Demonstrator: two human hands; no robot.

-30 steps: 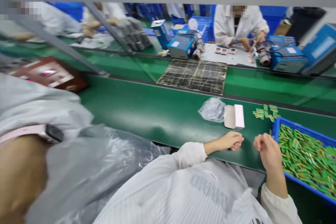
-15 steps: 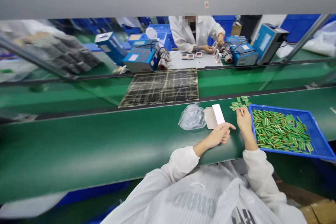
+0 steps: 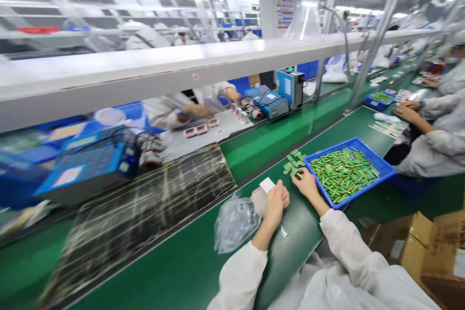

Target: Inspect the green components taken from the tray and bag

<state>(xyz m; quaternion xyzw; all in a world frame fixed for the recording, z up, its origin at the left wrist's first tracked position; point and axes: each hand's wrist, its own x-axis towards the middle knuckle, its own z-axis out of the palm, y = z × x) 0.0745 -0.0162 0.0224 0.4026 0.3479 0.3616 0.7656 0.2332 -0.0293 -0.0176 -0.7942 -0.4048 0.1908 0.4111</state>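
Left hand (image 3: 276,205) loosely curled, grip unclear, while right hand (image 3: 307,185) sits open, seemingly empty, blue tray (image 3: 378,157) at 3 o'clock.

Cylinders (image 3: 343,174) in a tray (image 3: 378,160), on a conveyor belt (image 3: 145,271), bag (image 3: 236,225) left of it

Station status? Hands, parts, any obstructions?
Left hand over beige carton, clear plastic bag beside it. Right hand by blue tray of green parts, loose green pile beyond. Grip contents unclear.
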